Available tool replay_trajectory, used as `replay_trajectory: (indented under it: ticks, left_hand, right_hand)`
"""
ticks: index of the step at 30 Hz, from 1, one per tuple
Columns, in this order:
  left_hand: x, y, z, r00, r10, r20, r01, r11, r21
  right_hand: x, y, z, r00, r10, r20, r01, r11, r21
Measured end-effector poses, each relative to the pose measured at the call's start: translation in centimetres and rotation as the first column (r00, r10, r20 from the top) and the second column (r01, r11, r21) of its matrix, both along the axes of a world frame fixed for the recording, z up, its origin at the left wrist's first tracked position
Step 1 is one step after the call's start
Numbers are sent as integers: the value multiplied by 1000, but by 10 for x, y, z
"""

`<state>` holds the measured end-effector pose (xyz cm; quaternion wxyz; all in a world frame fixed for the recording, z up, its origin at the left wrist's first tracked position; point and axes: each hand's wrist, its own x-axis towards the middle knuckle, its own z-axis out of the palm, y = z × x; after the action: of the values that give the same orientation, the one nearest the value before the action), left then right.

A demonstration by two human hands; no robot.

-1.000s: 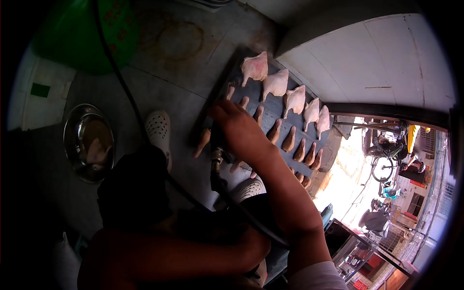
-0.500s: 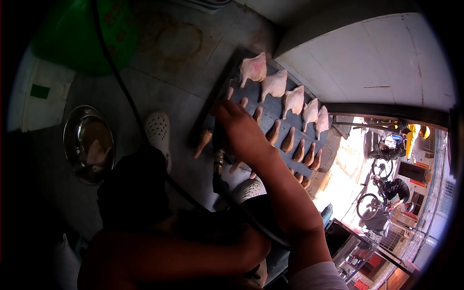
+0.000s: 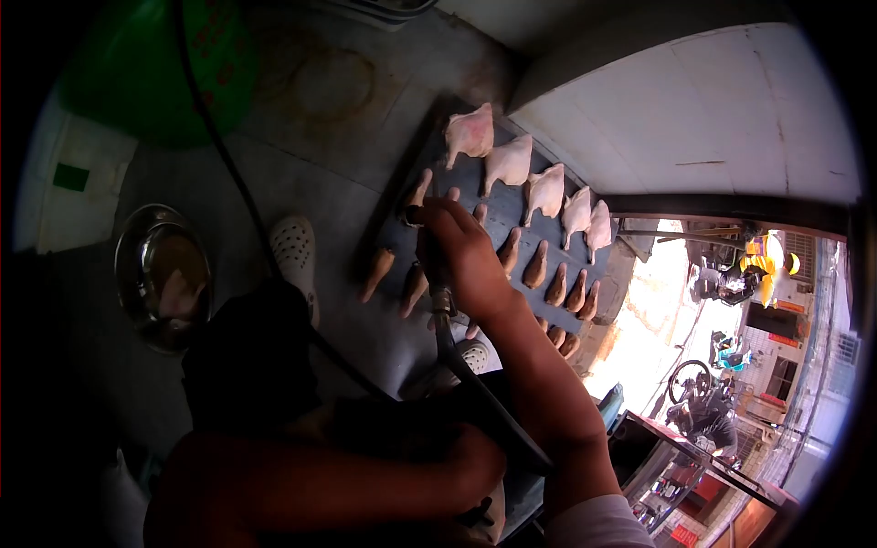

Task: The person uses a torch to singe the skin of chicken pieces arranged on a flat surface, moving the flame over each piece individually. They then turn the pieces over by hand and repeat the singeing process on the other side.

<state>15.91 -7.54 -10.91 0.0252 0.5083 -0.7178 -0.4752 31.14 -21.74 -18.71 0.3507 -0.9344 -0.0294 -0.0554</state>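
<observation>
My right hand (image 3: 468,256) is wrapped round the dark handle of a hose-fed blowtorch (image 3: 441,300) with a brass-coloured fitting. Its dark nozzle end (image 3: 414,216) points at the upper left, close to a pale drumstick (image 3: 420,188); no flame can be made out. Beneath the hand lies a dark tray (image 3: 457,187). Along its far side runs a row of pale poultry legs (image 3: 508,164); nearer are rows of smaller drumsticks, several browned, such as one drumstick (image 3: 536,265). My left hand (image 3: 475,461) rests low in shadow by my lap, its fingers hidden.
A shiny metal bowl (image 3: 135,230) on the floor at left holds a pale piece of poultry. A black hose (image 3: 224,151) crosses the floor by my shoe (image 3: 293,256). A green bag (image 3: 174,82) is upper left. A white wall (image 3: 676,119) borders the tray; a bright street lies right.
My right hand and the torch have swung slightly right, uncovering a browned drumstick at the tray's near left and the pale one by the nozzle. Outside, a cyclist has moved lower in view.
</observation>
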Motion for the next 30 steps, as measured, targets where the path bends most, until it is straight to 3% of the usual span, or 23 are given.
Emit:
replay_trajectory:
  ticks: [2, 5, 8, 11, 14, 16, 18, 19, 21, 23, 30]
  left_hand:
    - [-10, 7, -5, 1000, -1, 11, 2, 1000, -4]
    - [-60, 26, -53, 990, 116, 76, -100, 977, -189]
    - [-61, 30, -53, 971, 238, 32, -229, 958, -171]
    - [-51, 32, -40, 984, 164, 73, -149, 972, -180]
    - [-31, 31, -19, 989, 93, 118, -71, 981, -180]
    - [-14, 27, -7, 991, -44, 126, 53, 996, -68]
    - [0, 24, 0, 985, -124, 118, 125, 992, -9]
    - [6, 24, 2, 984, -137, 112, 139, 990, -3]
    - [8, 25, 4, 981, -149, 123, 149, 989, 11]
    - [6, 26, 4, 975, -156, 160, 154, 988, 25]
    - [12, 26, 7, 961, -203, 187, 194, 979, 65]
  right_hand:
    - [-3, 2, 0, 999, -19, 48, 20, 1000, -20]
    - [-10, 2, -5, 999, -28, 28, 28, 1000, 1]
    - [-17, 7, -5, 996, -79, 41, 80, 997, -22]
    - [-20, 10, -8, 991, -74, 116, 82, 994, -66]
    - [-25, 15, -23, 954, -191, 231, 189, 981, 34]
    - [-33, 20, -23, 885, -424, 192, 347, 876, 336]
    - [-40, 12, -46, 736, -628, 254, 506, 759, 411]
    - [-40, 17, -26, 701, -701, 131, 503, 616, 606]
    - [-47, -1, -38, 549, -831, 92, 591, 464, 660]
    - [-42, -3, -30, 408, -913, 5, 539, 246, 806]
    - [-38, -15, -15, 292, -954, -70, 472, 80, 878]
